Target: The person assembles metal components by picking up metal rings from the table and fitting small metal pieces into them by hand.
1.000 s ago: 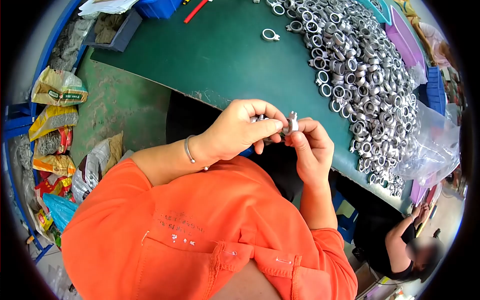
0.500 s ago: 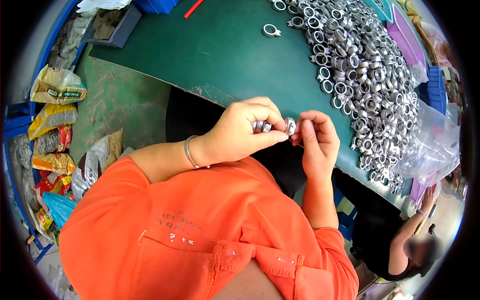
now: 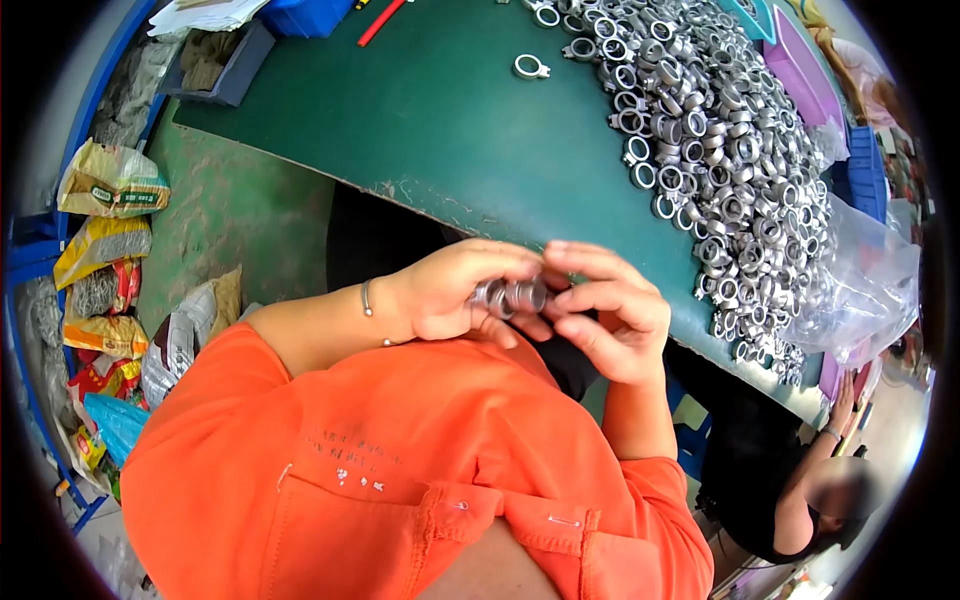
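Observation:
My left hand, a bangle on its wrist, is curled round several small grey metal ring clamps held in a short row. They are smeared by motion. Close on the other side is my right hand, its fingers bent and apart, with the fingertips right beside the end ring. Whether they touch it I cannot tell. Both hands are in front of the orange shirt, near the edge of the green table. A large heap of similar ring clamps covers the table's right side, and one single ring clamp lies apart from it.
A red stick and a grey bin are at the far side. Purple trays and a clear plastic bag border the heap. Printed sacks stand at left. Another person is at lower right.
Both hands have moved down toward my body. The left hand has turned, showing more of the ring clamps. My right fingers have gone from pinched together to spread. The view has shifted slightly.

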Demonstrator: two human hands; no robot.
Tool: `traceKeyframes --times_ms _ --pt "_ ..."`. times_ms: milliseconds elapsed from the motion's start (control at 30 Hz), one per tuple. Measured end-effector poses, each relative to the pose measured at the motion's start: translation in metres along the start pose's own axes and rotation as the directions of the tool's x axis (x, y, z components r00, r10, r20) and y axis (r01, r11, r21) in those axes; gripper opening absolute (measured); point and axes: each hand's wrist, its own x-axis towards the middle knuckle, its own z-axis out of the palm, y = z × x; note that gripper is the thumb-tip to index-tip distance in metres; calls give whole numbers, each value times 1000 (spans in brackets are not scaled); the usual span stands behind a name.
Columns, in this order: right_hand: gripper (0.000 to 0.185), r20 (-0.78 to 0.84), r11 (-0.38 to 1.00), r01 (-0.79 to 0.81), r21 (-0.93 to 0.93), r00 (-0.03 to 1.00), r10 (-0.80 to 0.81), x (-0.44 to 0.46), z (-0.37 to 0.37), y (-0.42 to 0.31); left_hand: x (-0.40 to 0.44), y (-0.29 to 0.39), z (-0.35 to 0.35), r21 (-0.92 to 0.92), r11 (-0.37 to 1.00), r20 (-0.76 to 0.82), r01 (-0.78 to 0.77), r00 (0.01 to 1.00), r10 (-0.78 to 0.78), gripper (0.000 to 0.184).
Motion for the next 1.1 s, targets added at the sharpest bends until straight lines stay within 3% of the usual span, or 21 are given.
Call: traceKeyframes --times_ms 33,100,167,233,300,367,400,433,500,533,567,600,633,667,700,767,833,900,1100 --pt "12 10 971 25 -239 1000 -23 6 -10 -5 1 -2 -8 58 996 22 67 997 -68 28" --pt "18 -175 685 -73 -725 981 -81 9 -23 9 1 -9 -24 151 981 70 126 988 -137 26" --pt "21 -246 295 -213 -931 966 -80 16 -36 18 8 -14 -36 171 952 -70 253 967 -245 26" --pt "17 -271 147 -263 -953 962 -34 19 -40 29 27 -25 -60 48 969 -211 242 951 -227 26" --pt "12 -265 156 -259 -953 964 -20 19 -40 31 57 -31 -94 -144 981 -266 128 950 -163 33" --pt "12 -267 239 -255 -937 963 -21 19 -34 25 62 -17 -78 -273 954 -260 -120 964 47 40" --pt "12 -259 257 -247 -934 966 -14 16 -32 25 67 -12 -83 -277 953 -59 -123 992 110 45" --pt "11 -260 262 -259 -930 965 31 12 -30 24 68 -12 -86 -271 955 -56 -123 992 112 45" --pt "11 -273 358 -259 -897 962 12 2 -26 26 69 -12 -86 -220 969 -262 -111 964 51 47" --pt "11 -302 454 -284 -845 953 33 -1 -24 23 59 -10 -89 105 993 -261 57 965 -27 44" --pt "11 -310 456 -291 -841 950 36 -4 -19 20 55 -15 -85 107 992 -265 64 964 -34 44" --pt "12 -387 657 -332 -677 920 67 -7 -14 18 47 -16 -69 486 867 -215 105 977 3 41" --pt "13 -451 815 -344 -467 885 115 -10 -11 16 37 -13 -51 788 604 -154 114 988 13 38" --pt "16 -457 900 -321 -294 874 163 -15 -9 17 22 -2 -25 852 498 -134 161 987 -89 33" --pt "16 -464 902 -326 -284 870 168 -16 -7 16 19 -4 -26 915 370 150 -159 987 51 24" --pt "20 -438 939 -186 -290 898 43 -18 -1 13 4 10 12 879 463 69 -110 992 104 16" --pt "24 -440 953 -153 -262 898 23 -15 5 7 3 12 28 712 654 41 -257 944 327 10" --pt "27 -406 941 -91 -325 912 -52 -15 10 4 8 14 36 726 599 29 -337 885 464 10" --pt "28 -447 956 -64 -286 892 -74 -13 14 0 10 19 44 705 648 -12 -289 908 418 11"
